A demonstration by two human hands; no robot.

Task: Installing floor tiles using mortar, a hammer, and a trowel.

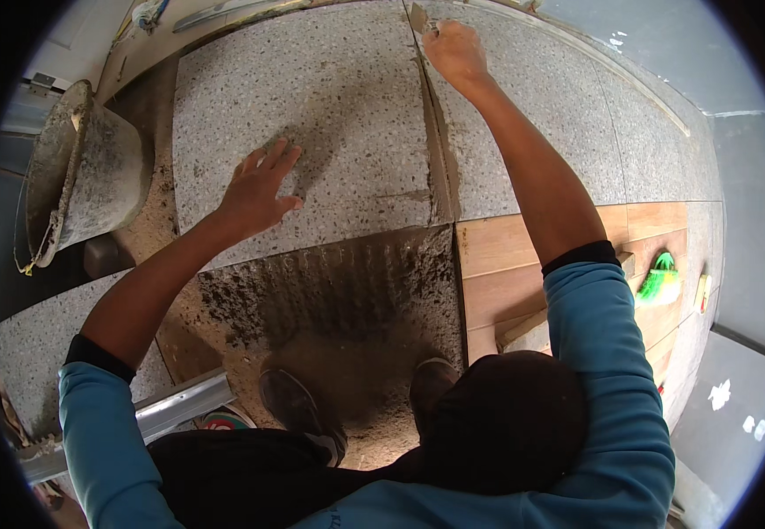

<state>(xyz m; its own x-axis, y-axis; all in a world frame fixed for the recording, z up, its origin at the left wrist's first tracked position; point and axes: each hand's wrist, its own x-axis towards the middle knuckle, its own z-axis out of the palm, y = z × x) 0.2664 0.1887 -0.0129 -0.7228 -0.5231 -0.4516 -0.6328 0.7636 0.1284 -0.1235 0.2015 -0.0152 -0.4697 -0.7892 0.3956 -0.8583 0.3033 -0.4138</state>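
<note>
My right hand [457, 55] reaches to the far end of the joint between two speckled grey tiles. It is closed round a small flat-bladed scraper [418, 18]; its handle is mostly hidden in the fist. A strip of wet grey mortar [440, 167] runs along the joint. My left hand [261, 192], fingers spread, is over the large speckled tile [312, 97] and holds nothing. Whether its fingertips touch the tile I cannot tell. Mortar residue smears the tile's near right corner. Ridged wet mortar [338, 278] covers the floor in front of my shoes.
A mortar-caked bucket [104, 172] lies tipped at the left. Wood-look tiles [497, 251] adjoin on the right, with a green-and-white object [660, 280] on them. A metal straightedge [184, 406] and another speckled tile [47, 339] lie at the lower left. Grey walls [753, 167] bound the right side.
</note>
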